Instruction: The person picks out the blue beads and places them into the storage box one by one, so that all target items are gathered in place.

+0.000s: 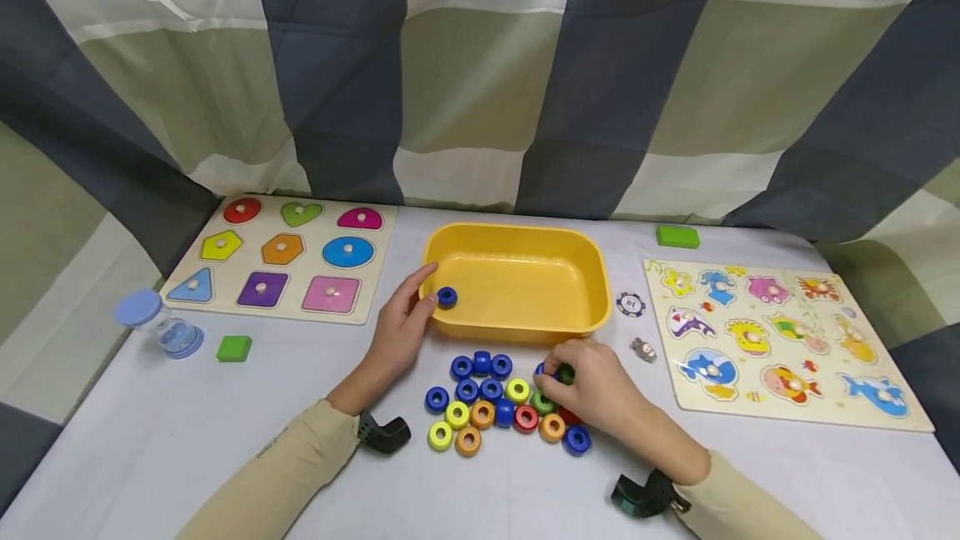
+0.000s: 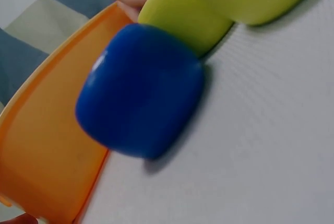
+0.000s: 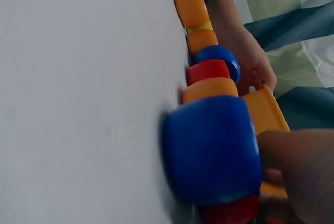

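A yellow tray (image 1: 517, 327) stands in the middle of the head view, with one blue bead (image 1: 447, 297) inside near its left wall. My left hand (image 1: 396, 330) holds the tray's left rim. In front of the tray lies a group of blue, green, yellow, orange and red ring-shaped beads (image 1: 482, 414). At its right side, my right hand (image 1: 592, 382) pinches a blue bead (image 1: 540, 369) between thumb and fingers, close over a dark green bead (image 1: 566, 373). The hand partly hides both. A nearer blue bead (image 3: 211, 151) fills much of the right wrist view.
A shape puzzle board (image 1: 292, 265) lies at the left, near a blue-lidded clear jar (image 1: 168, 327) and a green block (image 1: 234, 348). An animal puzzle board (image 1: 787, 340) lies right, with another green block (image 1: 678, 237), a poker chip (image 1: 631, 304) and a small grey figurine (image 1: 643, 349) nearby.
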Available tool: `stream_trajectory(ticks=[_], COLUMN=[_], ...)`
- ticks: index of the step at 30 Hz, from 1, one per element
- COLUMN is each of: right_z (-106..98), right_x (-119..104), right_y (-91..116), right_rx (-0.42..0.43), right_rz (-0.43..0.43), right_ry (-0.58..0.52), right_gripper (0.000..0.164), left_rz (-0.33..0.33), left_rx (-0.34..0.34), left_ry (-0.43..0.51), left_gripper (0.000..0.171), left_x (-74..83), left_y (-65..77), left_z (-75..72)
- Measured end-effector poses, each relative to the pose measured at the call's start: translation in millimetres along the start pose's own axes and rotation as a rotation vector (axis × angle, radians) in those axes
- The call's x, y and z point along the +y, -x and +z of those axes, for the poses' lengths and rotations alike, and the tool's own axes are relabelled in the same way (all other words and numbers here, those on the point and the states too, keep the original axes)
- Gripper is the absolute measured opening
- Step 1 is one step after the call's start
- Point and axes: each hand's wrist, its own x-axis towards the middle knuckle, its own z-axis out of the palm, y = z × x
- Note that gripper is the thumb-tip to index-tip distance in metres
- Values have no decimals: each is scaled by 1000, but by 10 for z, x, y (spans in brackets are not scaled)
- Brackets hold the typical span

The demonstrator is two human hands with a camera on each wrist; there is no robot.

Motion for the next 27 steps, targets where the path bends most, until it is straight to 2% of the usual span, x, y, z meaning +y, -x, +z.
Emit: stream_trajectory(ticks=[2,6,9,10,13,17,20,23,27], right_z=[1,-66,-194,-235,-280,-162,-57,43,161], right_x=[-6,-91,-234,-281,-401,-490,-498,-441,-347], right_y=[13,22,-89,-159,-488,-992,-1267,-1442,-1555], right_rx=[34,139,207,216,180,7,-95,-149,-197], right_rz=[-68,-301,-447,-470,-427,-233,-110,-23,17], right_ry=[-13,-81,-171,-200,-217,-149,-123,-109,-106], right_gripper=[17,12,11,11,10,8,9,9,10], left_rz=[1,9,17,18,18,24,28,28,31], left_rx=[3,-3,-3,-2,1,4,5,4,-1], left_ry=[-2,3,-1,-2,-3,0,-4,-10,-12], left_gripper=[45,45,45,45,44,44,44,43,44], left_x=[-4,-20,-25,-25,-28,-46,-48,-37,-19], left_y=[1,2,-1,-2,-5,-2,-7,-14,-18], left_z=[0,2,-1,-3,-9,-10,-9,-10,-19])
